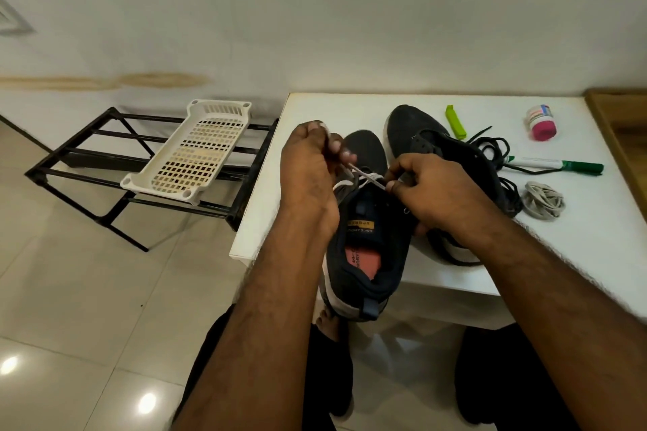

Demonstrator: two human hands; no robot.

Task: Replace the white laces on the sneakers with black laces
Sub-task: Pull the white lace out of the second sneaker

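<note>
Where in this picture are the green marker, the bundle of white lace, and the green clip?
green marker (pixel 556 163), head view, on the white middle of its barrel.
bundle of white lace (pixel 543 200), head view, on the centre of the coil.
green clip (pixel 455 123), head view, midway along its length.

— Left hand (pixel 310 164)?
— Raised, fingers curled tight, pinching something thin at the fingertips; forearm bare, reaching up from the lower frame.
— Right hand (pixel 430 185)?
— Lower, knuckles up, thumb and forefinger pinched together. Bare forearm comes in from the right. Hands close, not touching.
</note>
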